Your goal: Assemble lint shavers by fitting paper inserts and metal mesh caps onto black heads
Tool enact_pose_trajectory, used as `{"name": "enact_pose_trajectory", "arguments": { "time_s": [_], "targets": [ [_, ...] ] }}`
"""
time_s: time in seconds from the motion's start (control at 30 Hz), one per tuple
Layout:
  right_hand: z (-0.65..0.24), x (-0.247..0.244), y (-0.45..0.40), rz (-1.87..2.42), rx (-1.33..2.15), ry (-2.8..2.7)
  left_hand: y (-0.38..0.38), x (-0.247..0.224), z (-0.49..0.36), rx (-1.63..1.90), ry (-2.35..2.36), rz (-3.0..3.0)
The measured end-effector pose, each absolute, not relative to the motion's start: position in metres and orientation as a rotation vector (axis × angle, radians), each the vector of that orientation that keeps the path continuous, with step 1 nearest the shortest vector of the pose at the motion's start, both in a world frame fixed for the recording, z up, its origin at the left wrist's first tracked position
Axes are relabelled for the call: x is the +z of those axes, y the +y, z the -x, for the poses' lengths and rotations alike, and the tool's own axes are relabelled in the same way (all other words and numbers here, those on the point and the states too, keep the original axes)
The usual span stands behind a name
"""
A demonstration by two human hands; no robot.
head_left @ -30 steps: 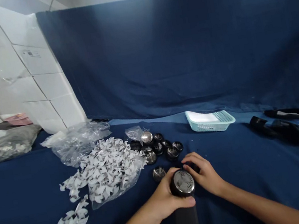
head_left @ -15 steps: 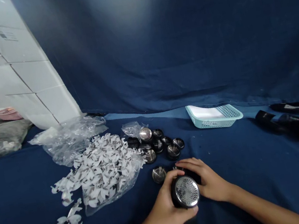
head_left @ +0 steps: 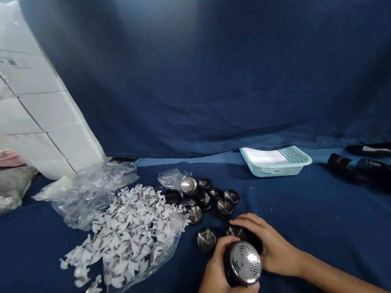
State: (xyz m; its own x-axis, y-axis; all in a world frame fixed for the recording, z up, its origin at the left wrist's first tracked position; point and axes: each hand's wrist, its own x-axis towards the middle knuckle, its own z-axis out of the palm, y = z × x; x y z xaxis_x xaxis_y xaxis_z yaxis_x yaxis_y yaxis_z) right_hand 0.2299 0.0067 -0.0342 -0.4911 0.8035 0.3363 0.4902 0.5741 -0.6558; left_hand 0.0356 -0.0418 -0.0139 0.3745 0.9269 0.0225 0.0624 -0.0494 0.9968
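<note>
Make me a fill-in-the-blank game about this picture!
1. The person's ____ hand grips the nearest round black piece with a perforated silver metal face.
2. The flat sheet inside the pale turquoise plastic basket is coloured ____.
3. The large hanging fabric curtain is coloured dark ____.

Missing words: left; white; blue.

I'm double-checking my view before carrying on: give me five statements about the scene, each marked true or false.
The left hand holds a black cap with a perforated metal top. True.
The right hand rests inside the pale blue basket. False: it is at another black cap, apart from the basket.
A heap of white pieces lies left of the loose black caps. True.
The held cap's metal top faces down. False: it faces up, toward the camera.
A crumpled clear bag lies behind the white pieces. True.
</note>
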Motion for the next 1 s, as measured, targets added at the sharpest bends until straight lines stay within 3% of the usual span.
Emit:
{"name": "enact_pose_trajectory", "arguments": {
  "time_s": [0.53,1.0],
  "targets": [
    [-0.228,-0.036,0.01,0.98,0.659,-2.205,-0.041,-0.011,-0.034,0.864,0.896,-1.403],
    [-0.234,-0.043,0.015,1.198,0.552,-1.795,-0.039,-0.004,-0.032,0.787,0.92,-1.326]
  ]
}}
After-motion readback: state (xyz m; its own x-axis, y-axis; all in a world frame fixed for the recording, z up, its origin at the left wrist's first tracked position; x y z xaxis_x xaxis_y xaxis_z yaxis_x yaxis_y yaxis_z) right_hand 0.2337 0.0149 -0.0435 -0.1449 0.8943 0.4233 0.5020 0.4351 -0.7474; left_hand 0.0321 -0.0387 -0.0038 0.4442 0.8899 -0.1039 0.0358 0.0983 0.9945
